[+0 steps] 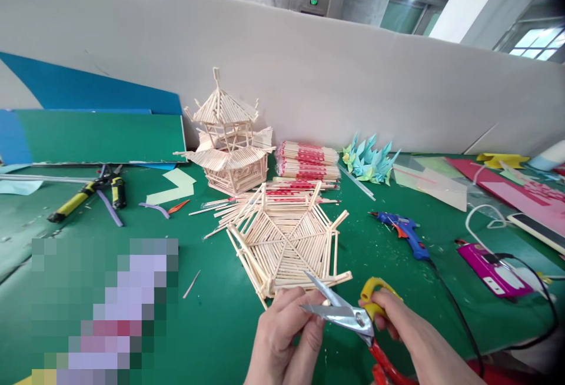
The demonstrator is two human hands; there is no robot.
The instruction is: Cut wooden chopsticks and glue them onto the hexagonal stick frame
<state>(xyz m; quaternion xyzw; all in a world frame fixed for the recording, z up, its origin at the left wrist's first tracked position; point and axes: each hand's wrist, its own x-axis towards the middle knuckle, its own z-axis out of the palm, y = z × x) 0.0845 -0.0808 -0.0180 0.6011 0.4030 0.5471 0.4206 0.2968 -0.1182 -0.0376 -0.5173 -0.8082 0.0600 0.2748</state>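
Observation:
My right hand is closed on scissors with one yellow and one red handle; the blades stand apart, pointing left. My left hand is pinched near the blades. A small pale wooden stick end shows at its fingertips, between the blades; the rest of the stick is hidden by the fingers. Just beyond my hands lies a six-sided stick frame with sticks jutting up at its corners. Behind it a stick-built pagoda model stands upright.
Loose sticks and red-banded stick bundles lie behind the frame. To the right are a blue glue gun, its cord, and a magenta power strip. Pliers rest at left. Blue folded-paper pieces stand by the white partition.

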